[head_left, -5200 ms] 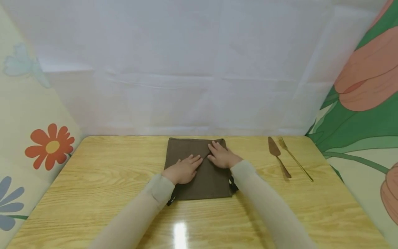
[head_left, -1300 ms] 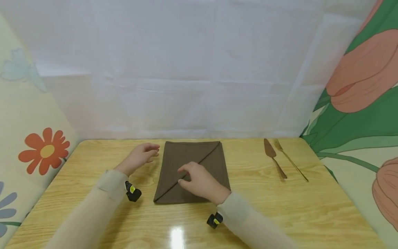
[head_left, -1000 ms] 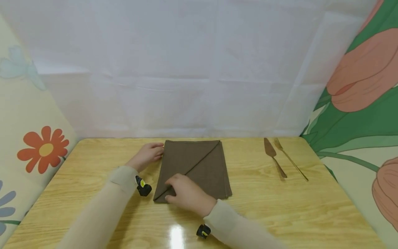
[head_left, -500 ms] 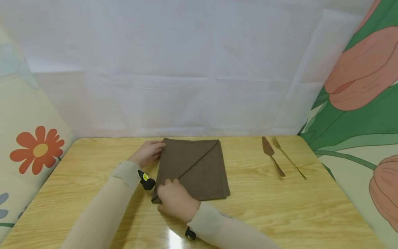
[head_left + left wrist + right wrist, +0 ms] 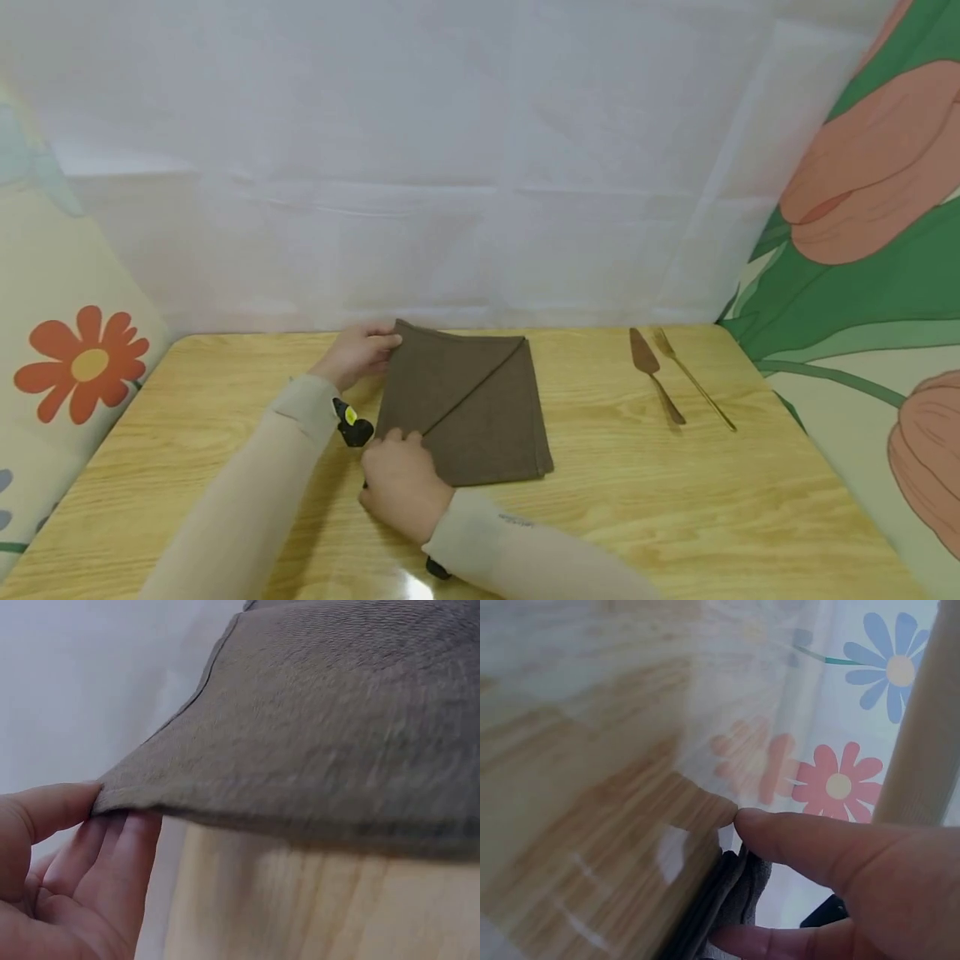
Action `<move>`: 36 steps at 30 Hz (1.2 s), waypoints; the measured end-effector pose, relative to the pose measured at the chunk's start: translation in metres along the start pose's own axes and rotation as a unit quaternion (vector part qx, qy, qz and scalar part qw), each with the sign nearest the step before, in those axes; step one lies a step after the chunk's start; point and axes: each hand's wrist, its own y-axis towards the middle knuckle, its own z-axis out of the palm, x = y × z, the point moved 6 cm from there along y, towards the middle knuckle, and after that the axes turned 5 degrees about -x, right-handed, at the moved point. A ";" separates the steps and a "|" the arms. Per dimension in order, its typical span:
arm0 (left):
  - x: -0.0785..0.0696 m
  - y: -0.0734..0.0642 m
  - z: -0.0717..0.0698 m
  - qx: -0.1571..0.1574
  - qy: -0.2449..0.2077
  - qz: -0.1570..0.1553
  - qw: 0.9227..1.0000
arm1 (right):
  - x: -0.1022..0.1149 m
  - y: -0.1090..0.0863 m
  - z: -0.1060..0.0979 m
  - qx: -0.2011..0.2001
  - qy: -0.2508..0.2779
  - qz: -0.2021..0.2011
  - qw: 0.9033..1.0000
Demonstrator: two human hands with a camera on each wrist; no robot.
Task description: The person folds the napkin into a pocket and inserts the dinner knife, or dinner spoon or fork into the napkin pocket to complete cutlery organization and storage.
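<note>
A brown cloth napkin [image 5: 480, 417], folded into a square with a diagonal edge across its top, lies on the wooden table. My left hand [image 5: 358, 357] pinches its far left corner, which stands raised off the tabletop. In the left wrist view, the thumb lies above the napkin [image 5: 300, 735] and the fingers [image 5: 139, 855] beneath it. My right hand [image 5: 405, 479] holds the near left corner with curled fingers and hides most of it. The right wrist view has the thumb [image 5: 780, 840] and a finger on either side of the layered napkin edge [image 5: 739, 892].
A cake server [image 5: 645, 354] and a thin gold fork [image 5: 693, 375] lie side by side at the table's right. A white sheet [image 5: 480, 167] hangs behind the table [image 5: 637, 517]. Flower-patterned walls flank both sides. Small black wrist cameras [image 5: 352, 425] sit below the hands.
Both hands earlier lay flat on the napkin, then moved to its left corners. My right hand slid to the near left corner and gripped it. The far left corner has risen in my left hand.
</note>
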 end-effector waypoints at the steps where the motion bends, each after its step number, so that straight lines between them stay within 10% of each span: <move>1: -0.001 0.000 -0.001 -0.001 0.003 -0.001 1.000 | 0.000 0.001 0.000 0.001 0.003 0.013 1.000; 16: -0.007 -0.004 -0.007 0.008 0.010 -0.009 1.000 | 0.014 0.001 0.004 0.021 -0.075 0.101 0.992; 23: -0.008 -0.006 -0.007 0.001 0.002 -0.023 1.000 | 0.016 0.000 -0.003 -0.017 -0.133 0.021 0.991; 31: 0.005 -0.006 -0.018 0.003 0.016 -0.040 0.999 | -0.015 -0.003 -0.006 0.001 0.109 -0.001 0.994; 36: 0.014 -0.008 -0.023 0.009 0.020 -0.051 0.998 | -0.023 -0.013 -0.007 0.019 0.152 0.016 0.988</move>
